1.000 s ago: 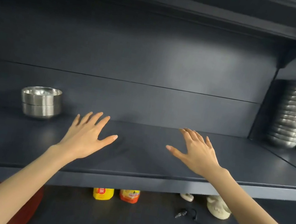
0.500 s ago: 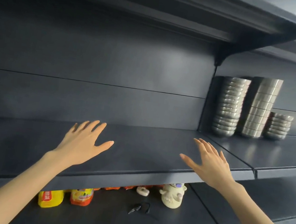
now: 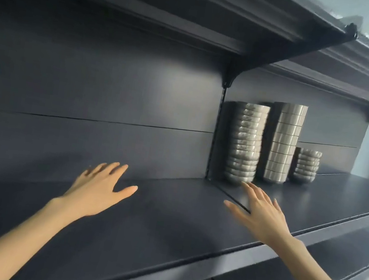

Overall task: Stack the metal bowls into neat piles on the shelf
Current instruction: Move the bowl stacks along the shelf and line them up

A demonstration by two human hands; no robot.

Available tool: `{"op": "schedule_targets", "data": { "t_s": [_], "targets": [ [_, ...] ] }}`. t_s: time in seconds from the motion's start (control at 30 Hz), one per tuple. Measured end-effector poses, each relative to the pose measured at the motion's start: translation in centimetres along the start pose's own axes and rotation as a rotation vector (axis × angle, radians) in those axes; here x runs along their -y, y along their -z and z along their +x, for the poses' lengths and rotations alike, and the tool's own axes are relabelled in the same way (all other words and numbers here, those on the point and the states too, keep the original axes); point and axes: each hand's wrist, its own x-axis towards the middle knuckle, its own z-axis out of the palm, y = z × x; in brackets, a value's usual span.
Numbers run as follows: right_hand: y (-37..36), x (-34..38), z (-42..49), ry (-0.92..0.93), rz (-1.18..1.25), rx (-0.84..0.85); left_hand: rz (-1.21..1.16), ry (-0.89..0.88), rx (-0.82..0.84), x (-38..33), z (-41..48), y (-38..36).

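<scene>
Left hand (image 3: pixel 98 189) and right hand (image 3: pixel 261 215) hover spread and empty above the shelf (image 3: pixel 179 211), seemingly reaching for the metal bowls (image 3: pixel 245 144) piled at its back right, which next calls for a two-handed grip.

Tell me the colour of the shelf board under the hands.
The shelf board is dark navy-grey with a matte finish, seen in the head view.
</scene>
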Motion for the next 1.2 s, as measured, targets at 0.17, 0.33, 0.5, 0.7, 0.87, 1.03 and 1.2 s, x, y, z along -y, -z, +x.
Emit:
{"op": "schedule_targets", "data": {
  "t_s": [0.17,0.33,0.5,0.7,0.87,1.03,1.2],
  "targets": [
    [-0.3,-3.5,3.9,-0.051,-0.042,-0.030,-0.038,-0.045,0.032,-3.6,5.4,-1.7],
    [-1.4,-7.0,6.1,-0.098,-0.019,0.040,-0.050,-0.095,0.090,-7.2,9.0,-3.1],
    [-1.8,-10.4,8.2,-0.122,0.011,0.063,-0.047,-0.135,0.093,-10.9,11.8,-3.7],
    [-1.5,-16.1,10.9,-0.070,0.037,0.048,-0.069,-0.127,0.084,-17.1,14.1,-4.7],
    [-0.4,-21.6,13.4,0.002,0.050,0.052,-0.078,-0.062,0.069,-22.8,15.1,-5.7],
    [0.5,-27.1,14.9,0.064,0.080,0.088,-0.081,-0.011,0.071,-28.8,15.8,-6.5],
    [1.2,-31.5,16.1,0.128,0.073,0.092,-0.047,0.021,0.020,-34.4,16.2,-6.7]
  ]
}}
